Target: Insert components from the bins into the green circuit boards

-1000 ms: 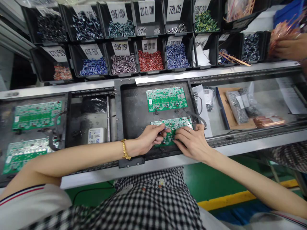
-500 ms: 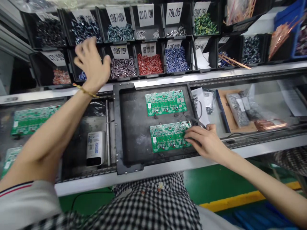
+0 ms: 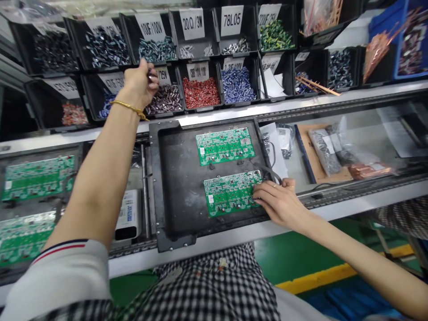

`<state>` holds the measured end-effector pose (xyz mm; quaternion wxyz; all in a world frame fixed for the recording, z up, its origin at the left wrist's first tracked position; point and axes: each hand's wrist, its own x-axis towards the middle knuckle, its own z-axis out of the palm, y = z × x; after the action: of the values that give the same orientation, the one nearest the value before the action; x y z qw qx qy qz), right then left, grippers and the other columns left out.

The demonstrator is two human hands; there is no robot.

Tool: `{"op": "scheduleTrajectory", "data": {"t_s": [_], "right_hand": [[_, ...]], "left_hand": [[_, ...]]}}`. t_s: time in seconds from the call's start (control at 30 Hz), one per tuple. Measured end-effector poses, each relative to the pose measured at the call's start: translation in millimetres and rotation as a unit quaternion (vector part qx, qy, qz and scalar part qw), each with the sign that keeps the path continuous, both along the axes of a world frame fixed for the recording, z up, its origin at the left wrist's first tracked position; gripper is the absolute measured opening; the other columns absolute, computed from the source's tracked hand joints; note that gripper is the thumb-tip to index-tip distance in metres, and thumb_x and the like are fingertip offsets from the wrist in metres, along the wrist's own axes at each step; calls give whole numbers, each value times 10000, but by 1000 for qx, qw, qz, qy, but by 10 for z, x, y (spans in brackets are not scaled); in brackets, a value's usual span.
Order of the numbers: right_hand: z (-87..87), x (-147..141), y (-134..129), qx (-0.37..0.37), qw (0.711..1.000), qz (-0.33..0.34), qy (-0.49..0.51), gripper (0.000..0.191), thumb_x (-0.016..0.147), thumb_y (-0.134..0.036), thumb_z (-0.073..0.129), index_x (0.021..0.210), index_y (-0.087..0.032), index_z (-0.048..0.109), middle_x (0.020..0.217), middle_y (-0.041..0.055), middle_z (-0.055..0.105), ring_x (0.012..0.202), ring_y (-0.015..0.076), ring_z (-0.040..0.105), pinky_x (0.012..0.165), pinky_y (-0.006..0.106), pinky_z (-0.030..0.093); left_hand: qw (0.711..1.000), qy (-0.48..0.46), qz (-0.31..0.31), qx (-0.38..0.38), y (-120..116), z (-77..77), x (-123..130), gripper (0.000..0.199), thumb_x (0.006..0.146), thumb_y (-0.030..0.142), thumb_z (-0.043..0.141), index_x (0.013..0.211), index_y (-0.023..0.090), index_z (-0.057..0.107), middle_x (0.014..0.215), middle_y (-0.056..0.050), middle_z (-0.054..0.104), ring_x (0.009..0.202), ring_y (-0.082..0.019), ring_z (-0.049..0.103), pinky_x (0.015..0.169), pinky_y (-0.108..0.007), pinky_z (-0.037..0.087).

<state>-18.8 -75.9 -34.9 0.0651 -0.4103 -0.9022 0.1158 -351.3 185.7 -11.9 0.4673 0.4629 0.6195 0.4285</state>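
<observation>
- Rows of black bins stand past your black tray (image 3: 180, 178), with red bits (image 3: 201, 91), blue bits (image 3: 238, 84) and purple-brown bits (image 3: 167, 99) in the low row.
- Your left hand (image 3: 142, 84) is up in front of the bins and hides part of a "25V" label. Your left arm hides part of the white box (image 3: 129, 214).
- A dark strap (image 3: 267, 169) runs by the right end of the low board (image 3: 219, 195), near your right hand (image 3: 279, 204). White paper (image 3: 279, 145) lies beside the tray.
- The top board (image 3: 225, 146) lies flat in the same tray, just past the low board.
- The low board is long, flat and green. It has a white sticker near its left end and little round parts along its near side.
- The dark part (image 3: 150, 73) in your left hand is small and shiny. It is too blurry to tell its kind.
- Your left fingers are curled in close around the dark part, well apart from the low board.
- Your right fingers are bunched and bent over the right end of the low board, touching it and hiding that end. I cannot tell if they pinch anything.
</observation>
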Motion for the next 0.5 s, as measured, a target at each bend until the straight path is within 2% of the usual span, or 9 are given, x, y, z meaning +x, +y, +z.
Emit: {"op": "scheduleTrajectory", "data": {"t_s": [0.07,0.13,0.23,0.3,0.33,0.4,0.5], "right_hand": [[-24,3,-16,27,1000,6,-11,244,913,-121,349,835,-176,574,924,46,667,839,165,539,672,344,196],[-54,10,-36,62,998,21,-22,275,886,-53,341,832,-171,584,934,39,666,847,160,537,670,341,201],[-100,23,-71,109,993,43,-32,312,874,-3,332,854,-164,598,967,30,665,877,154,539,677,340,210],[-112,26,-89,123,991,46,-32,295,895,-31,346,845,-167,602,954,28,669,879,154,542,680,337,214],[-108,25,-93,124,991,46,-33,281,904,-49,359,837,-168,604,939,28,670,876,154,545,682,335,217],[-75,23,-78,115,992,42,-31,261,911,-78,383,806,-171,603,893,28,671,852,156,556,682,332,220],[42,6,12,29,999,14,-11,213,922,-216,444,768,-179,585,805,17,670,755,154,576,686,333,228]], "left_hand": [[996,-85,-8,13,-7,105,-18,408,979,359,94,634,232,271,589,23,242,631,-108,158,536,-198,202],[980,-197,-20,35,-52,210,-3,420,972,380,100,626,224,280,590,18,296,628,-113,139,511,-192,193],[922,-379,-69,28,-232,359,170,424,981,320,119,681,184,385,629,16,404,619,-82,190,501,-128,218],[891,-443,-97,-17,-458,415,390,405,975,341,189,694,166,421,624,19,404,598,-56,230,493,-102,231],[887,-449,-102,-47,-606,418,517,393,967,360,241,684,161,428,608,21,386,578,-48,241,479,-108,225],[896,-412,-116,-120,-957,366,768,379,933,407,359,666,152,441,575,27,344,530,-40,250,448,-144,178],[908,-310,-160,-231,-1523,176,1046,424,831,504,520,617,145,451,526,42,300,459,-28,230,443,-194,119]]}}
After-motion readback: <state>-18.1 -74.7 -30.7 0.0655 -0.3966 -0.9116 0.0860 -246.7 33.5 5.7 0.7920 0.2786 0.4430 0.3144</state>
